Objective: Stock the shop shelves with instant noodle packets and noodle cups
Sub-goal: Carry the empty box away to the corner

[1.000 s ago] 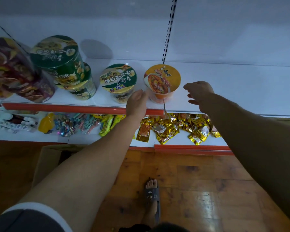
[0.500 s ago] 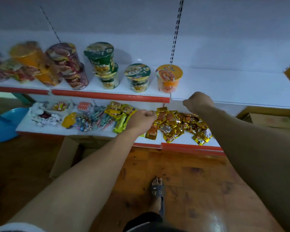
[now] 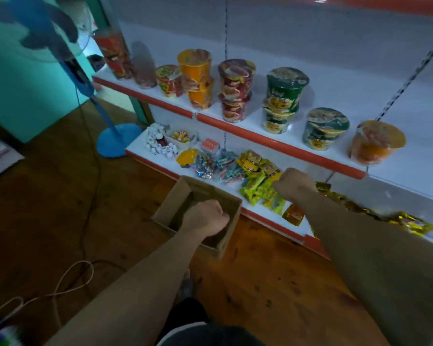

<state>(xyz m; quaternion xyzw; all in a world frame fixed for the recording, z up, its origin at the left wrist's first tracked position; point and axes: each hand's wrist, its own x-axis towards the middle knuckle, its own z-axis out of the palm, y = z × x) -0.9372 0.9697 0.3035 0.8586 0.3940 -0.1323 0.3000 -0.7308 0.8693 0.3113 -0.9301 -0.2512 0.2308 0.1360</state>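
Noodle cups stand in a row on the upper white shelf: an orange cup at the right end, a single green cup, a green stack, a dark red stack and an orange stack. An open cardboard box sits on the floor below. My left hand hangs over the box with its fingers curled, holding nothing. My right hand, also curled and holding nothing, is in front of the lower shelf's snack packets.
The lower shelf holds yellow-green packets, gold packets, sweets and small white bottles. A blue standing fan's base and its cable are on the wooden floor at the left. A rope lies at the bottom left.
Both hands have drawn back from the orange cup on the upper shelf and dropped; my left hand now hangs over the box. The view has swung left and down.
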